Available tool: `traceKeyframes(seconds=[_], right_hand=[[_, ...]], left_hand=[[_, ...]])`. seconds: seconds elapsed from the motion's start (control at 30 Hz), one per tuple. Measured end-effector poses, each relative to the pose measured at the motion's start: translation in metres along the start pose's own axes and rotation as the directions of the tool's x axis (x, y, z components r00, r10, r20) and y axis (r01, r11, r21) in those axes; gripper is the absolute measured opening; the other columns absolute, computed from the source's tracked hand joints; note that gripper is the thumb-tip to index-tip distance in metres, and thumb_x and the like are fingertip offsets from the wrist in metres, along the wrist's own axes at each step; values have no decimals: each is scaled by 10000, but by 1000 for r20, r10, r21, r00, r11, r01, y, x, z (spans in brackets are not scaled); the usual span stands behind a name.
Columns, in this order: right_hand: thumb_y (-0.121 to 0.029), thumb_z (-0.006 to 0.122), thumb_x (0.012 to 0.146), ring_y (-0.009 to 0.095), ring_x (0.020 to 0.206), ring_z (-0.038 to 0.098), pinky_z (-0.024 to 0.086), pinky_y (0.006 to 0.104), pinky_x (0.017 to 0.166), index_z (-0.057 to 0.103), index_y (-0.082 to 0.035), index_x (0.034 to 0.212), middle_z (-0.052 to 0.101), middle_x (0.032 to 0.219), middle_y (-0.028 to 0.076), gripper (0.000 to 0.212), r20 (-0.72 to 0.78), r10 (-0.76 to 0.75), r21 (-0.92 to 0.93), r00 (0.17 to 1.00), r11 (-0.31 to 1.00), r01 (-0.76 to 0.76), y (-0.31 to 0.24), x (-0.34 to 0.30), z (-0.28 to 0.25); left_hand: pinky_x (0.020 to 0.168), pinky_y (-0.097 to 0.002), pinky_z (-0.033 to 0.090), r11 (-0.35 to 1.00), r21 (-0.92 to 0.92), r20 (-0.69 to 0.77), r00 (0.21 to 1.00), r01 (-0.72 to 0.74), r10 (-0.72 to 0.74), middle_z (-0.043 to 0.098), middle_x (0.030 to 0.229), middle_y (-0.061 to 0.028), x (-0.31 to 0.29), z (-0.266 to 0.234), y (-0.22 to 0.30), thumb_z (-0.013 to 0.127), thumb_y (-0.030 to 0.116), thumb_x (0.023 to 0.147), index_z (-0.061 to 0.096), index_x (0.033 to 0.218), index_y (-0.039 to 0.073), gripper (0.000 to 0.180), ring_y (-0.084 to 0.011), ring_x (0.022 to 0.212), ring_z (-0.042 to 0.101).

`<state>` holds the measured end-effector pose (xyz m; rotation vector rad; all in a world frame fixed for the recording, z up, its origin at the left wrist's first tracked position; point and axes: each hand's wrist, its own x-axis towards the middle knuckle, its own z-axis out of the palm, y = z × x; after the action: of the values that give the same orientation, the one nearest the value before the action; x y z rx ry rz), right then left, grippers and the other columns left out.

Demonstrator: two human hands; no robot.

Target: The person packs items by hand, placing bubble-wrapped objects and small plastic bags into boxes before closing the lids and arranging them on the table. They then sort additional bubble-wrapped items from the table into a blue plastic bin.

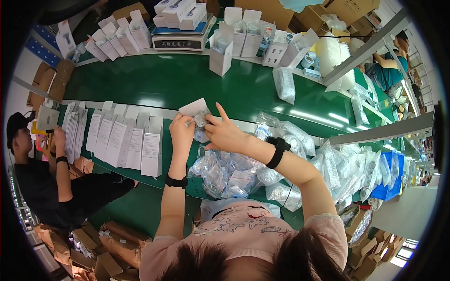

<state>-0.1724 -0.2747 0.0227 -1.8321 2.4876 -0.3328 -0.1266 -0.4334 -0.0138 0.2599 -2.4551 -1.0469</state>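
Note:
In front of me, over the near edge of the green bench, a small white carton (193,107) is tilted with its flap up. My left hand (182,133) is closed, pinching the carton at its left side. A clear plastic bag (200,120) sits at the carton's mouth; what it contains is too small to make out. Fingers of my right hand (227,134) press on this bag, with one finger pointing up and away. Just below my hands lies a pile of clear plastic bags (225,173) with parts inside.
Open white cartons (151,147) stand in a row at left, beside stacked flat cartons (75,133). Across the belt (178,79) are filled cartons (221,49) and a scale (180,42). Bubble-wrapped packs and a blue bin (391,182) lie right. A person (42,173) works at far left.

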Motion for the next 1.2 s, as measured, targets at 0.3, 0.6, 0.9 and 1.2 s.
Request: traceKeyframes(seconds=[0.3,0.6,0.9,1.2], right_hand=[[-150,742,562,304,1198,303,201,381,1024,253,-58,1289,373,1217,152,881,-397,468,759,789,651,-4,35,-18,53],[-148,754,532,275,1156,362,299,326,964,262,-18,1271,353,1248,161,897,-294,611,848,735,521,-93,70,-30,47],[-60,720,577,215,1067,427,361,329,892,222,-28,1255,420,1162,126,842,-464,886,848,6,446,-285,255,-196,5],[-226,716,627,311,1021,486,455,409,754,286,-7,1254,467,1133,193,792,-216,957,-145,192,163,-976,274,-250,21]], left_hand=[[951,-470,251,1000,-18,-225,974,14,-17,275,1313,-168,-42,-37,-82,609,144,734,372,1179,40,515,-325,1228,240],[940,-600,137,377,919,204,955,-112,-213,124,1395,-141,-83,-49,-130,615,150,675,223,1323,83,761,-348,1286,78],[940,-509,239,876,481,382,896,17,-226,211,1347,-179,-69,9,-30,675,146,606,270,1291,56,801,-351,1236,213],[960,-412,262,940,251,739,581,232,-341,286,1272,-220,-8,8,-101,714,202,624,224,1294,41,845,-366,1168,299]])
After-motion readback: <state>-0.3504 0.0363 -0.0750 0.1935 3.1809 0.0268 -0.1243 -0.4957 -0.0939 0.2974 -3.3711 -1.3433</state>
